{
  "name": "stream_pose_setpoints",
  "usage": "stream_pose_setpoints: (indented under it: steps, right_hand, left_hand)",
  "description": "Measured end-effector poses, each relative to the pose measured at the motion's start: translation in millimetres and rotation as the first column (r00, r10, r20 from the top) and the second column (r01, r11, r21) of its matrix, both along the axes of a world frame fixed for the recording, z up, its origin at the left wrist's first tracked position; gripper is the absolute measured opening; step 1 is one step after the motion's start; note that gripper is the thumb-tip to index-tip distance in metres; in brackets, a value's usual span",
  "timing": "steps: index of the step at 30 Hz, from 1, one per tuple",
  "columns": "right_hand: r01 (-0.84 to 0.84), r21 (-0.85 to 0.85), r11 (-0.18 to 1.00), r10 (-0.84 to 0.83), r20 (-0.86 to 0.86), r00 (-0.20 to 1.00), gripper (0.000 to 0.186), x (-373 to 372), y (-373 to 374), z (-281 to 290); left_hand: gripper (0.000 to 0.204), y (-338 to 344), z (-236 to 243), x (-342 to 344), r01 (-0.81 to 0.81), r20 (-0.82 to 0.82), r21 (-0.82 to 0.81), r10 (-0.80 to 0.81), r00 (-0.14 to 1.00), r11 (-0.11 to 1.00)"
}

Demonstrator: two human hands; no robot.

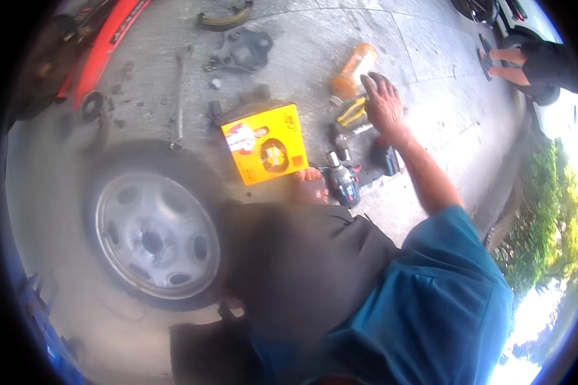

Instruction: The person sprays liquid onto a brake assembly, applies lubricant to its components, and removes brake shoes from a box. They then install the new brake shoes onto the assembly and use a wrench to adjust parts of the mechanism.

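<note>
My right hand (384, 106) reaches out, fingers spread and slightly bent, seemingly holding nothing. It hovers beside an orange-labelled plastic bottle (354, 69) lying on its side and yellow-handled pliers (351, 113). Whether the fingertips touch the bottle, I cannot tell. Below the hand lie a cordless impact wrench (345, 182) and a dark, battery-like block (386, 156). A yellow box (268, 144) with a round part pictured on it rests tilted, left of the wrench. Bare skin, apparently a foot (311, 186), shows by its lower corner. My left hand does not show.
A wheel with a silver rim (155, 234) lies at left. Beyond it are a long wrench (179, 102), a dark metal plate (245, 51), a curved brake shoe (225, 17) and a red jack-like beam (109, 48). Another person's legs (508, 61) stand at far right near vehicles.
</note>
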State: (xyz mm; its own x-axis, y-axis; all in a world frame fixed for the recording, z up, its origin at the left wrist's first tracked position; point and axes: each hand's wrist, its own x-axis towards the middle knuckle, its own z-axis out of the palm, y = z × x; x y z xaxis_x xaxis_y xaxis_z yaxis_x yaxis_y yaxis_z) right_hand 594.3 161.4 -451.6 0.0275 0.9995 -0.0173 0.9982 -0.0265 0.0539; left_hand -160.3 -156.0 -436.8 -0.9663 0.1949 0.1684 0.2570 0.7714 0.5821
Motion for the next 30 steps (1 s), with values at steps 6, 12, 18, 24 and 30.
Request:
stream_pose_setpoints:
  steps: [6,12,18,24,30]
  right_hand:
    - [-0.394,-0.353,0.848,0.456,0.110,0.883,0.049,45.2,61.0,-34.6]
    - [-0.340,-0.204,0.918,0.337,-0.049,0.940,0.060,-5.2,118.6,46.0]
    - [-0.368,0.015,0.930,0.154,-0.922,0.354,0.077,-217.7,138.1,123.1]
    - [-0.686,0.161,0.709,-0.190,-0.894,-0.406,0.077,-413.3,103.5,155.0]
    - [-0.626,0.093,0.774,-0.171,-0.922,-0.348,0.073,-469.9,166.9,103.6]
  left_hand:
    - [0.048,-47.9,13.0,20.5,-0.178,-0.038,0.048,0.179,0.983,0.983]
    - [0.043,-77.2,57.4,75.1,-0.293,-0.468,-0.020,0.250,0.848,0.956]
    - [0.063,154.2,154.4,130.2,0.580,0.173,0.080,-0.584,0.793,0.811]
    - [0.089,311.5,150.7,192.8,0.876,0.124,0.102,-0.880,0.458,0.471]
    - [0.076,361.6,191.7,138.9,0.741,0.198,-0.279,-0.718,0.667,0.611]
